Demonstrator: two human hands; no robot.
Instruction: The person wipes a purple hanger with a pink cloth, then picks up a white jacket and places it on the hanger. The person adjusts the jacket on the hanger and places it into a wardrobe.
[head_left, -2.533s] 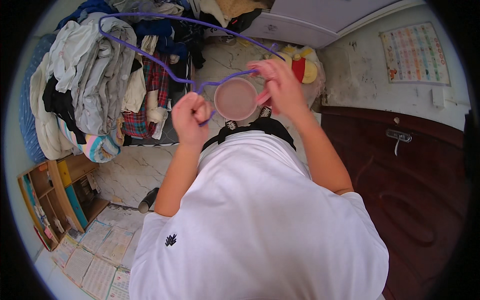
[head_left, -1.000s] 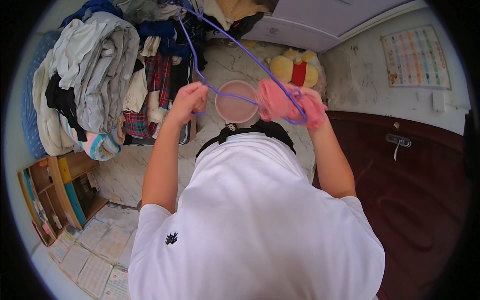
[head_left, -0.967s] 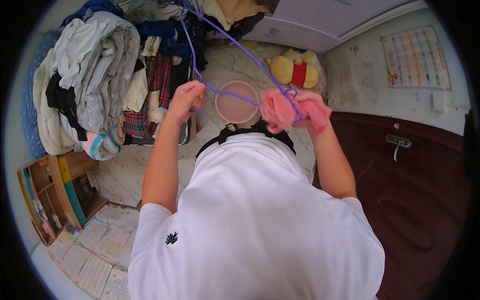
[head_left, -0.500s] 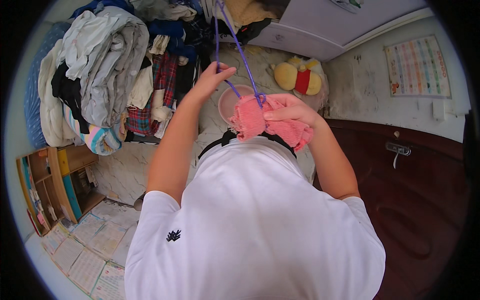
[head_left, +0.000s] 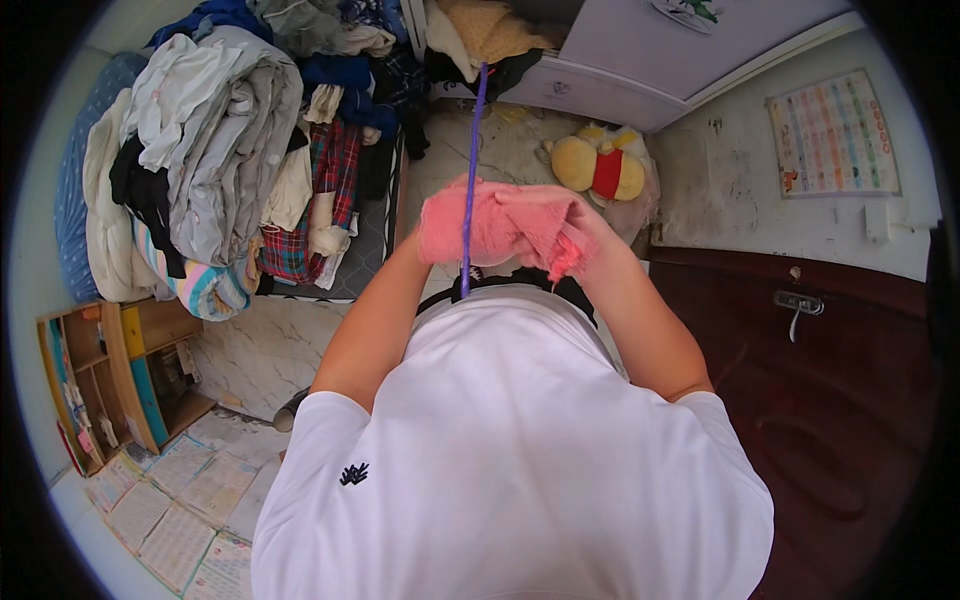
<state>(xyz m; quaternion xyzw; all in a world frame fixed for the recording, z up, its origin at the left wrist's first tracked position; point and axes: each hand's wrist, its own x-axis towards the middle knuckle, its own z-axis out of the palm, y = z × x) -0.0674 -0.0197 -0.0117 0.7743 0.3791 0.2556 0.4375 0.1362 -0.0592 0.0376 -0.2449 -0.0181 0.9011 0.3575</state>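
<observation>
A pink towel point(head_left: 490, 222) is stretched sideways between my two hands, in front of my waist. My left hand point(head_left: 470, 181) is almost wholly behind its left part, with only a bit of finger showing along the upper edge. At the right end, my right hand point(head_left: 597, 232) grips the towel, its fingers largely covered by the folds. A frayed pink clump point(head_left: 570, 258) hangs there. One line of purple cord point(head_left: 475, 130) comes down from the top and passes over the towel toward my waist. Any knot is out of sight.
Piled clothes and bedding point(head_left: 220, 130) fill the upper left. A yellow plush toy in red point(head_left: 606, 172) lies beyond my right hand, near a pale cabinet point(head_left: 640, 60). A dark red door point(head_left: 790, 400) stands at the right, a wooden shelf point(head_left: 130, 360) at the lower left.
My left hand has left the cord and moved onto the towel. The towel, bunched at the cord's knot before, now spreads wider to the left. The cord's two strands now appear as one line.
</observation>
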